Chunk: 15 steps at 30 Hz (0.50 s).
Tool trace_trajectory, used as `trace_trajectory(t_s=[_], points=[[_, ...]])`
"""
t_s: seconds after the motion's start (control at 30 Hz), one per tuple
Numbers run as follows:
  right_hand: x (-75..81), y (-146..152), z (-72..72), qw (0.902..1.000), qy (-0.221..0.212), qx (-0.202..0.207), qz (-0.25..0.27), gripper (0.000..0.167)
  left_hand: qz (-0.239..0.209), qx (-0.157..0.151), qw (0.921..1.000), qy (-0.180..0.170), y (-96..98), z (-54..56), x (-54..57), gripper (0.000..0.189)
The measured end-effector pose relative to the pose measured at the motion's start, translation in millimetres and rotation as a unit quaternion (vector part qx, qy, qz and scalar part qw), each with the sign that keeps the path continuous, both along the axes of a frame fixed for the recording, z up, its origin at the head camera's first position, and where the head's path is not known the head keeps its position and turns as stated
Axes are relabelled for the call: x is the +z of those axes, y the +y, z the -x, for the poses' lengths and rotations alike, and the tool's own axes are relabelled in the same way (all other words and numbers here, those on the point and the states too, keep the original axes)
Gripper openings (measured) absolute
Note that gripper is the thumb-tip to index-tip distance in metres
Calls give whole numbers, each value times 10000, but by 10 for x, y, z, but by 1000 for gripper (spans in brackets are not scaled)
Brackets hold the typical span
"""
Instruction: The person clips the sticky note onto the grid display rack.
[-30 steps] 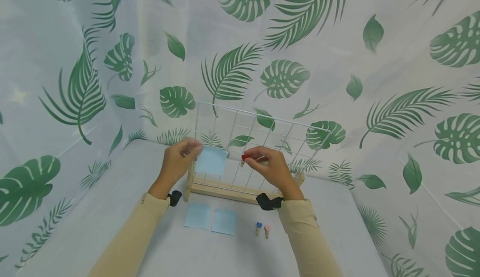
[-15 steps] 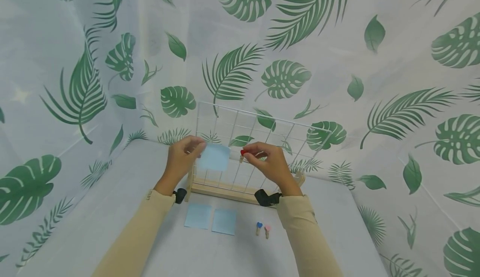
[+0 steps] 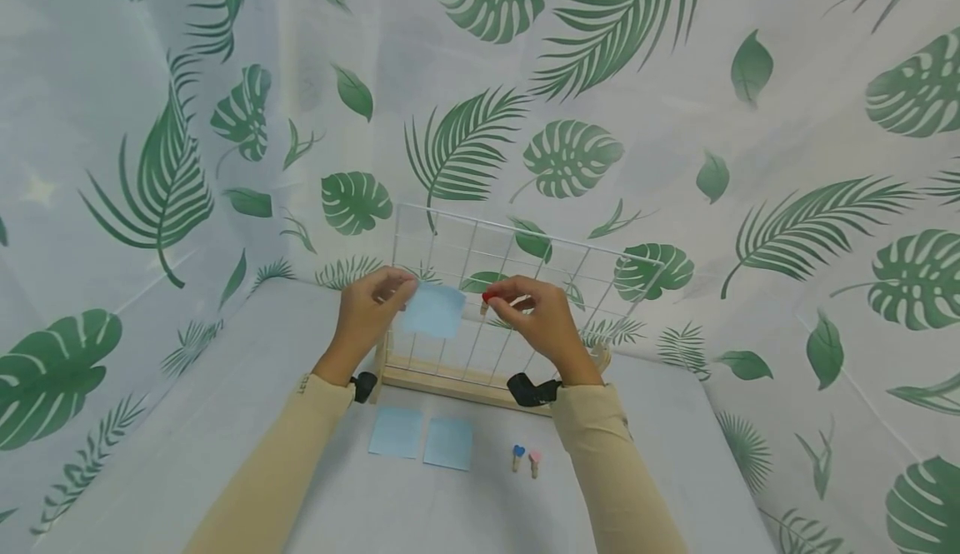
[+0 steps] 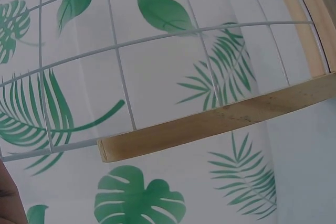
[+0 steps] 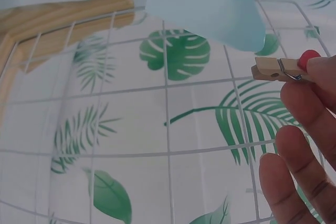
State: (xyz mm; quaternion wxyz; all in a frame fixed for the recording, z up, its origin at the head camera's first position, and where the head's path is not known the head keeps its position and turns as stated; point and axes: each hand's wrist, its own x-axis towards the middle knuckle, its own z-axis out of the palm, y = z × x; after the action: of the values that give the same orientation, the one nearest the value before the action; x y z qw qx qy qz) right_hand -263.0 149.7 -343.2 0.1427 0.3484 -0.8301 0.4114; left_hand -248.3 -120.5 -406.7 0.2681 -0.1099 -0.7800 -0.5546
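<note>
My left hand (image 3: 369, 308) pinches a light blue square of paper (image 3: 435, 311) by its upper left edge, in front of the white wire grid (image 3: 528, 233). In the right wrist view the paper (image 5: 202, 9) hangs close by the grid, a left fingertip on it. Just right of the paper, my right hand (image 3: 536, 316) pinches a small wooden clothespin (image 5: 275, 68) by its red-topped end, its jaws pointing toward the paper. Only a bit of the left hand (image 4: 9, 198) shows in the left wrist view.
Two more blue paper squares (image 3: 395, 432) lie on the white table (image 3: 337, 496). To their right lie a clothespin with a blue heart (image 3: 518, 456) and one with a pink top (image 3: 534, 463). A wooden base (image 3: 450, 382) carries the grid; a leaf-patterned curtain (image 3: 637, 137) hangs behind.
The left hand has shifted slightly up and right, carrying the paper nearer the clothespin. My right hand has risen a little with the clothespin.
</note>
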Motion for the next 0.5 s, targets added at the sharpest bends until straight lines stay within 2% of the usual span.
trace_trajectory(t_s=[0.3,0.5], points=[[56,-51,28,10000,-16,-26,6,12,11,22,10000,37,11,49,4,21],[80,-66,49,10000,22,-57,2,13,40,60,9999,85,28,64,53,21]])
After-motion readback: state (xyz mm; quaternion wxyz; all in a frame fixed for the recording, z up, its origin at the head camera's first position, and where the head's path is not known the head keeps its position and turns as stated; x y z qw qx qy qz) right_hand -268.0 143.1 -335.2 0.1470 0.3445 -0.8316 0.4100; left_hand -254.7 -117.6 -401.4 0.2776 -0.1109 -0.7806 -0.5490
